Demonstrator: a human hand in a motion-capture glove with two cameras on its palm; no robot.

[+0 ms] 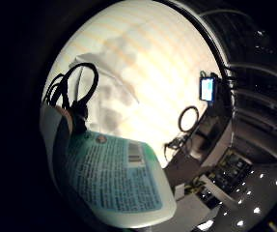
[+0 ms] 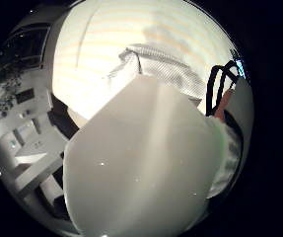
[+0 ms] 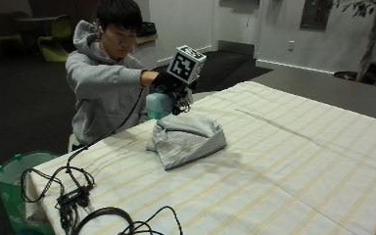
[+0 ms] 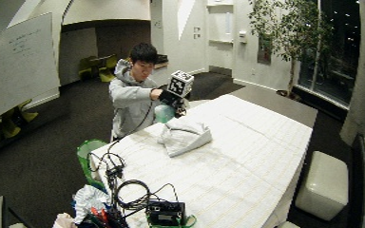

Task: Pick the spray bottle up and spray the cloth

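A person seated at a table [image 3: 318, 161] covered with a pale striped sheet is shown with the gloved right hand [image 3: 169, 84] raised just above and behind one crumpled cloth [image 3: 187, 138], which is taken here as the landmark. One spray bottle [image 3: 158, 105], pale green, is held off the table, close beside the cloth on the person's side; in the little finger side palm view its printed label [image 1: 114, 174] fills the space against the palm, and in the thumb side palm view its plain white side [image 2: 141, 168] does the same, with the cloth [image 2: 156, 66] seen beyond it on the sheet. The hand is judged to be wrapped round the bottle, since the bottle is carried clear of the table, although the individual fingers are hidden behind the bottle and glove. The pick-up is judged complete and the spraying step to be in hand. The next move is judged to call for the nozzle, not clearly visible here, to be turned toward the cloth and the trigger squeezed. Counted: one bottle, one cloth, one gloved hand. Well apart from the cloth, at the near end of the table, a tangle of black cables [image 3: 77, 196] is laid, and below that corner a green bin [image 3: 15, 169] is stood.
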